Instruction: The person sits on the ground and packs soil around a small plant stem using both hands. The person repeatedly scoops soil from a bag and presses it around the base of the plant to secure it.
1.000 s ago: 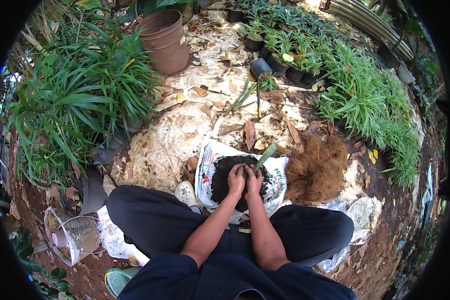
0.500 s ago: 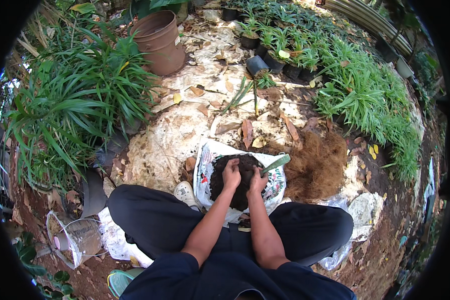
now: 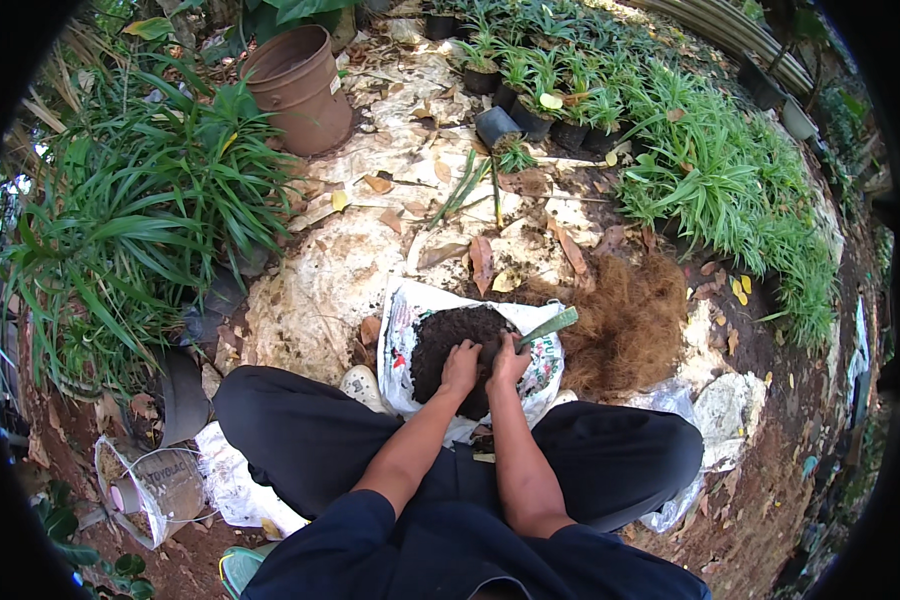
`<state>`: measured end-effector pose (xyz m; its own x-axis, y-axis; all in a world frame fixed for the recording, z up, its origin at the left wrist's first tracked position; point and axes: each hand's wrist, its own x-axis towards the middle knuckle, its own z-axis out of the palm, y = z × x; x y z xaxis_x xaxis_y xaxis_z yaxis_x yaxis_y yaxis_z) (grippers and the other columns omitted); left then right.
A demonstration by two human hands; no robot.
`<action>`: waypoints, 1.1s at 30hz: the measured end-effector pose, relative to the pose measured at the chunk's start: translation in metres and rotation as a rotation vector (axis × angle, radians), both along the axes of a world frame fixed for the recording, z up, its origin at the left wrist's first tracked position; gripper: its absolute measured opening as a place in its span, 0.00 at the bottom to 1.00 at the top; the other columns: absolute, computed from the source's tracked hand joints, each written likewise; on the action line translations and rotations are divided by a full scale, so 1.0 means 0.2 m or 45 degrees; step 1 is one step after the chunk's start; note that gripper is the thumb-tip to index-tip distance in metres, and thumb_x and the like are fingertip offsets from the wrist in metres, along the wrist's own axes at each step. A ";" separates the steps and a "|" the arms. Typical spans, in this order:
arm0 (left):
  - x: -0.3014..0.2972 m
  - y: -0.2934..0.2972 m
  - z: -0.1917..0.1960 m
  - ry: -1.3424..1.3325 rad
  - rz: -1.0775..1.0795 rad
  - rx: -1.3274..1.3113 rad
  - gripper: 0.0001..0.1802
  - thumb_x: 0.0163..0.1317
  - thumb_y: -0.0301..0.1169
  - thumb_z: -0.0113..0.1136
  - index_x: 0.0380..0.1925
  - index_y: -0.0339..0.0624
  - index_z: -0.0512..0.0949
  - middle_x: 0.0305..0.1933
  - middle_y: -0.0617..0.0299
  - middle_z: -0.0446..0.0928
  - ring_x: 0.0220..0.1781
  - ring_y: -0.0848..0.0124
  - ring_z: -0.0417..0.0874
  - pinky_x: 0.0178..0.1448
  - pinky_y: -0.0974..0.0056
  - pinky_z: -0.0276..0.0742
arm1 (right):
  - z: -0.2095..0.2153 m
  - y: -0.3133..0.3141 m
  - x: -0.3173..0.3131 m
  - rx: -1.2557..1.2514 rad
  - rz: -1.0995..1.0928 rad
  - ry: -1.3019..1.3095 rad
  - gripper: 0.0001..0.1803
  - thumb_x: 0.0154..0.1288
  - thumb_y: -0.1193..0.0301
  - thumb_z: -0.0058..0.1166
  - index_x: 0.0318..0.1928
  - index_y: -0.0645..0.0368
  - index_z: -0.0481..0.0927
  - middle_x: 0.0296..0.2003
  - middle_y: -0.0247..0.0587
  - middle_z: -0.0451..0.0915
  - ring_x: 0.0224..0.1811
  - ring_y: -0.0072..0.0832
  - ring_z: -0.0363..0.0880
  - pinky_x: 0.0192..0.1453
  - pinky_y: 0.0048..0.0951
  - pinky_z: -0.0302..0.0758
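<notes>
A white printed sack (image 3: 398, 318), its mouth spread wide, lies between my legs with dark soil (image 3: 448, 340) heaped in it. My left hand (image 3: 460, 368) reaches into the middle of the soil, fingers apart and their tips partly buried. Close beside it, my right hand (image 3: 507, 362) is bent at the sack's right side, with its fingers closed at the lower end of a flat green leaf piece (image 3: 552, 325). That leaf slants up to the right, over the sack's edge. Soil and the hand hide its base.
Brown coir fibre (image 3: 630, 330) is piled right of the sack. Potted grassy plants (image 3: 710, 180) fill the far right, leafy plants (image 3: 150, 210) the left. A brown pot (image 3: 300, 95) stands far left, a clear bucket (image 3: 155, 490) near left. Cut green leaves (image 3: 460, 190) lie ahead.
My left hand has moved slightly down and lies lower in the soil. The two hands remain close together, and the leaf tilts a little flatter. The whole view has shifted slightly.
</notes>
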<state>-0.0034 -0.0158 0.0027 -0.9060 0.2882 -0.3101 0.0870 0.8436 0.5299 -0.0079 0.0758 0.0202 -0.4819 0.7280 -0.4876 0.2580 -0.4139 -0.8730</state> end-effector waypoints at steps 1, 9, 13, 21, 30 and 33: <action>0.00 -0.01 -0.03 0.018 0.003 -0.006 0.27 0.50 0.26 0.69 0.54 0.47 0.78 0.55 0.50 0.76 0.55 0.48 0.77 0.59 0.53 0.76 | 0.00 -0.01 -0.01 -0.015 -0.001 -0.004 0.15 0.55 0.70 0.66 0.40 0.60 0.75 0.37 0.40 0.78 0.36 0.28 0.75 0.44 0.30 0.73; 0.00 -0.05 -0.17 -0.438 1.106 1.141 0.13 0.63 0.29 0.61 0.47 0.37 0.80 0.43 0.53 0.81 0.39 0.61 0.84 0.41 0.59 0.83 | 0.04 0.01 0.02 0.295 0.351 -0.378 0.16 0.51 0.67 0.66 0.40 0.58 0.79 0.36 0.39 0.80 0.38 0.31 0.78 0.47 0.32 0.73; -0.02 -0.01 -0.18 -0.412 1.267 1.340 0.11 0.67 0.27 0.52 0.44 0.37 0.81 0.45 0.56 0.81 0.43 0.66 0.82 0.49 0.61 0.78 | 0.06 -0.03 0.03 0.366 0.572 -0.399 0.23 0.48 0.62 0.67 0.44 0.59 0.81 0.42 0.49 0.82 0.46 0.38 0.80 0.55 0.34 0.73; -0.02 0.00 -0.03 -0.408 1.332 1.290 0.13 0.67 0.32 0.52 0.41 0.38 0.83 0.43 0.55 0.83 0.47 0.66 0.82 0.54 0.63 0.74 | 0.06 -0.10 0.05 0.346 0.700 -0.322 0.26 0.48 0.58 0.66 0.44 0.64 0.82 0.43 0.51 0.83 0.45 0.38 0.81 0.52 0.35 0.74; -0.02 0.04 0.02 -0.394 1.257 1.281 0.17 0.69 0.38 0.52 0.43 0.37 0.83 0.44 0.53 0.83 0.48 0.64 0.82 0.55 0.62 0.74 | 0.10 -0.06 0.05 -0.031 0.673 -0.055 0.19 0.54 0.65 0.63 0.43 0.64 0.81 0.38 0.42 0.82 0.40 0.29 0.78 0.50 0.29 0.72; 0.00 0.05 0.01 -0.384 1.257 1.202 0.21 0.70 0.43 0.50 0.46 0.38 0.83 0.46 0.50 0.83 0.50 0.60 0.83 0.55 0.59 0.74 | 0.12 -0.09 0.04 0.020 0.557 -0.135 0.17 0.54 0.66 0.64 0.41 0.63 0.80 0.37 0.42 0.81 0.39 0.29 0.78 0.47 0.30 0.73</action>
